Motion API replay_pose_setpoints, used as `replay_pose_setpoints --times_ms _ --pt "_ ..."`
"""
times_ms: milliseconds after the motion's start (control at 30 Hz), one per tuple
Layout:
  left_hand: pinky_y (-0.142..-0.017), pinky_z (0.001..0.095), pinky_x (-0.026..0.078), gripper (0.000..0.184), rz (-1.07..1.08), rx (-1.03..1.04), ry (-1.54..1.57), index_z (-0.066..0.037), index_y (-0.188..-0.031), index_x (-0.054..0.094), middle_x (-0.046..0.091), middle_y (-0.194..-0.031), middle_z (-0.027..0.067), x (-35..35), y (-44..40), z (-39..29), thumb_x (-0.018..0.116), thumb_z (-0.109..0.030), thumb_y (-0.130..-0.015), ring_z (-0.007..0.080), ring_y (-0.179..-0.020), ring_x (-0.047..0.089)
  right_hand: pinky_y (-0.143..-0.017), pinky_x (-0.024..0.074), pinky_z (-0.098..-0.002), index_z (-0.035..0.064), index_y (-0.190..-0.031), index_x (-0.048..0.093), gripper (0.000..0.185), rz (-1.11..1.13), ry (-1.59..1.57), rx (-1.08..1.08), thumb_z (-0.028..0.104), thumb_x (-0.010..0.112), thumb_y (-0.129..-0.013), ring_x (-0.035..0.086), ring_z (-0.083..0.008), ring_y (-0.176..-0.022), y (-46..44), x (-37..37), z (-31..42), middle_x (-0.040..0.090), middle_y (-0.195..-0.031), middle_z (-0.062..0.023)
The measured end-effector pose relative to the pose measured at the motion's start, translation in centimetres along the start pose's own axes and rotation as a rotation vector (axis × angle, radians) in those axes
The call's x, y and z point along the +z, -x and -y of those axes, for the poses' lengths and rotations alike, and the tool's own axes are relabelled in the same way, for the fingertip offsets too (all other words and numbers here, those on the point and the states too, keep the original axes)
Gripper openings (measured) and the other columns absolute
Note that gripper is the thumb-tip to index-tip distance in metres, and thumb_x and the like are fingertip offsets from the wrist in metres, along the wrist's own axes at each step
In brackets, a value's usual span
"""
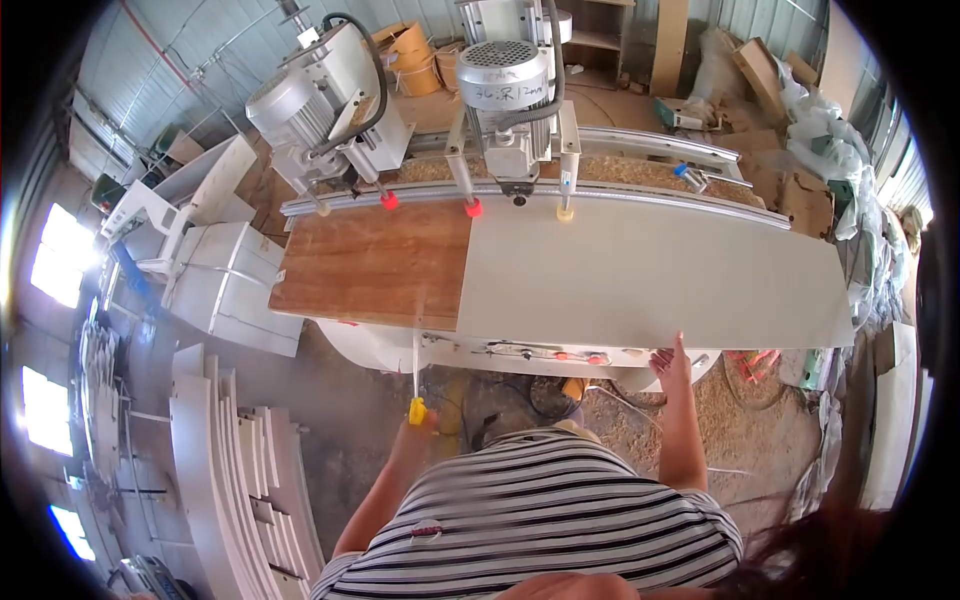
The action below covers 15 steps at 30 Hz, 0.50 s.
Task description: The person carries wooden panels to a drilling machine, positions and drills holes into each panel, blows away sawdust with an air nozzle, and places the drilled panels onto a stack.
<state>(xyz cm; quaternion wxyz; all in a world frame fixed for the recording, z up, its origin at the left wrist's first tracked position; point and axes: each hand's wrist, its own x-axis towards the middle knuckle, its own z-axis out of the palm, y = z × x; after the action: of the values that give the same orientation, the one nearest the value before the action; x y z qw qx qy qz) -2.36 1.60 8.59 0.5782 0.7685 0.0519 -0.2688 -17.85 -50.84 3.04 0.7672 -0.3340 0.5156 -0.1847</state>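
Observation:
My left hand [418, 432] is closed around a yellow air blow gun [417, 410], its thin nozzle pointing up toward the front edge of the machine table. My right hand [672, 368] holds the front edge of a long white panel [650, 270], thumb at the top edge and fingers below it. Left of the white panel lies a reddish-brown wooden board [370, 260], its edge against the panel. Both lie flat under the drilling machine, whose clamp feet with red and cream tips stand along their back edge.
Two motor heads, a left one [300, 110] and a middle one [503, 80], rise behind a metal rail [680, 202]. White strips [225, 450] stack at lower left. Wrapped white panels [225, 280] stand at left. Sawdust and hoses cover the floor; plastic sheeting [850, 150] hangs at right.

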Motion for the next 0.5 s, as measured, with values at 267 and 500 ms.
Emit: replay_pose_setpoints --times_ms 267,500 --pt "-0.052 0.0301 0.045 0.020 -0.110 -0.159 0.428 -0.009 -0.093 0.051 0.054 -0.080 0.0029 6.6 -9.9 -1.2 0.058 -0.026 -0.086 0.0154 -0.066 0.052 -0.068 0.0471 -0.0330 0.0065 -0.095 0.055 0.047 -0.229 -0.163 -0.079 0.050 0.061 -0.078 0.054 -0.0190 -0.072 -6.1 -7.6 3.6 0.058 -0.082 -0.0070" --pt "-0.054 0.0282 0.045 0.016 -0.174 -0.221 0.698 -0.011 -0.087 0.050 0.051 -0.078 0.0017 12.4 -15.8 -3.2 0.059 -0.025 -0.086 0.0136 -0.069 0.049 -0.063 0.0477 -0.0303 0.0076 -0.093 0.056 0.037 -0.274 -0.239 -0.097 0.042 0.059 -0.082 0.055 -0.0175 -0.070 -8.0 -12.8 7.3 0.058 -0.079 -0.0043"
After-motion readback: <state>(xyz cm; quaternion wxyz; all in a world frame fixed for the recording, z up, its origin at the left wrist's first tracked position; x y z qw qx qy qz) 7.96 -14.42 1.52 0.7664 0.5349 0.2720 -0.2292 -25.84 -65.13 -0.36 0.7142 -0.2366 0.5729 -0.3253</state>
